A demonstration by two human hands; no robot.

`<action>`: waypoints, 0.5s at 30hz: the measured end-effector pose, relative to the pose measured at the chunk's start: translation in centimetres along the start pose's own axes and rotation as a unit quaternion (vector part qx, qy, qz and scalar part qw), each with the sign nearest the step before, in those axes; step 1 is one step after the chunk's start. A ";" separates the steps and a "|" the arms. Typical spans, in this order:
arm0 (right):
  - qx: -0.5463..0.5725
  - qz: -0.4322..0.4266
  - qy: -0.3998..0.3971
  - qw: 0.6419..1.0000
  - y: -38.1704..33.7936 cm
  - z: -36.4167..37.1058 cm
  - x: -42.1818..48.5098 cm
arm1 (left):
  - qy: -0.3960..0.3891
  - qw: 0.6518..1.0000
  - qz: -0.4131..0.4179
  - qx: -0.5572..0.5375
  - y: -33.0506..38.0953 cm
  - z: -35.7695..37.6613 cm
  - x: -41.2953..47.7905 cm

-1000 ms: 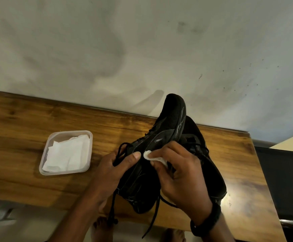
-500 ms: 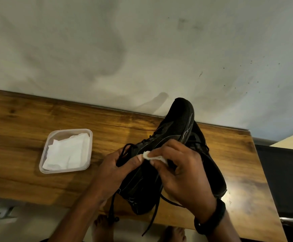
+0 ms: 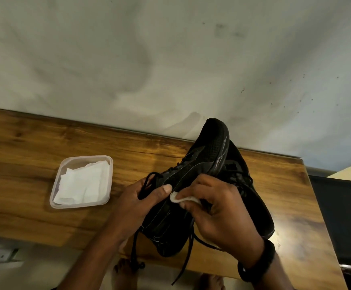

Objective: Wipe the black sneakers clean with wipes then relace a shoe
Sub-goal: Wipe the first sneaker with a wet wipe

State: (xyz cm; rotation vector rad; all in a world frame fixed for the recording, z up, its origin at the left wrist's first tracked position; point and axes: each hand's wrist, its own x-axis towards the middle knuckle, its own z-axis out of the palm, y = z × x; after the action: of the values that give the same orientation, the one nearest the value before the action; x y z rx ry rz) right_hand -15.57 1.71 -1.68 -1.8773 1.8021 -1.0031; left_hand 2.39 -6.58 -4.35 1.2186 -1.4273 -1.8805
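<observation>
The left hand [image 3: 137,206] holds a black sneaker [image 3: 210,151] over the near part of the bench [image 3: 24,164]. Its grip is closed on the shoe: the thumb lies across the upper side near the lace holes, and the other fingers are hidden behind it. The sneaker is tilted, toe up and away toward the wall [image 3: 149,59], heel low over the bench's near edge. The right hand [image 3: 218,218] has its grip closed on a small white wipe [image 3: 184,199], pinched between thumb and curled fingers and pressed to the sneaker's side just beside the left thumb tip. A black band [image 3: 258,262] sits on the right wrist. The laces [image 3: 186,262] are loose: one loop lies over the left hand, and two ends hang below the heel, past the bench edge. A second sneaker [image 3: 258,208], also black, lies on the bench just behind and to the right of the held one, largely hidden by it and by the right hand. To the left, well apart from the shoes, a clear tub [image 3: 87,157] stands on the bench with spare wipes [image 3: 82,185] crumpled inside. Bare feet [image 3: 124,273] show on the floor below the bench edge.
</observation>
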 end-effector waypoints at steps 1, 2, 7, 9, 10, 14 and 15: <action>-0.002 0.003 0.042 0.999 0.0 0.0 0.0 | -0.003 1.000 0.003 0.001 -0.1 0.0 0.0; 0.000 0.011 0.097 0.995 -0.1 -0.1 0.1 | -0.005 1.000 0.004 0.003 0.0 0.0 0.0; -0.016 0.059 0.244 0.968 0.6 -0.3 0.0 | -0.024 1.000 0.007 -0.002 0.0 -0.1 -0.1; -0.020 0.046 0.214 0.976 0.4 0.1 0.0 | -0.020 1.000 0.002 -0.001 0.0 -0.1 -0.1; -0.017 0.030 0.182 0.983 0.2 0.4 0.0 | -0.014 1.000 -0.003 -0.001 0.0 -0.1 -0.2; 0.003 -0.027 0.044 0.999 -0.2 0.7 0.0 | 0.000 1.000 -0.021 -0.008 0.3 -0.3 -0.2; 0.003 -0.023 0.062 0.998 0.0 0.5 0.0 | 0.000 1.000 -0.028 -0.013 0.4 -0.4 -0.2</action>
State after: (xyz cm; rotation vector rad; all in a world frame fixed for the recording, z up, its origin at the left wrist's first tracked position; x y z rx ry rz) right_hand -15.21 1.65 -2.00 -1.9001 1.8276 -1.1632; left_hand 2.75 -6.74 -3.96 1.2585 -1.3768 -1.9300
